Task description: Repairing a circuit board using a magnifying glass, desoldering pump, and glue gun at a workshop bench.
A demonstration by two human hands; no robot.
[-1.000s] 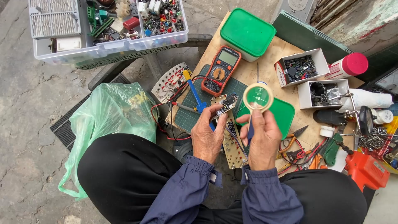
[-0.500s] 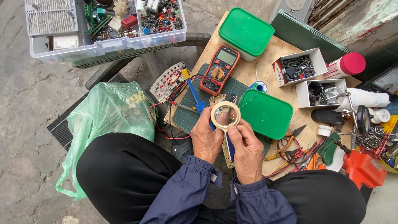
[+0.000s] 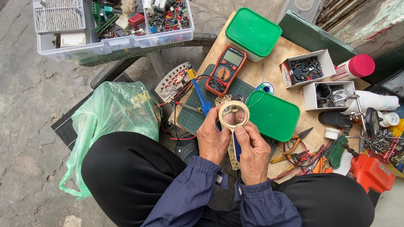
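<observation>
Both hands hold a beige tape roll upright over the green cutting mat. My left hand grips the roll's left side. The thumb and forefinger of my right hand pinch its lower right edge. A blue handle shows between the two hands, and a perforated circuit board strip lies beneath them. A blue-handled tool rests on the mat just left of the roll.
A red multimeter lies behind the mat. Green-lidded boxes stand to the right and at the back. Small parts boxes, pliers, a parts bin and a green plastic bag surround the wooden board.
The tape roll was held up in my right hand over the green lid. It has come left and closer, and both hands now grip it.
</observation>
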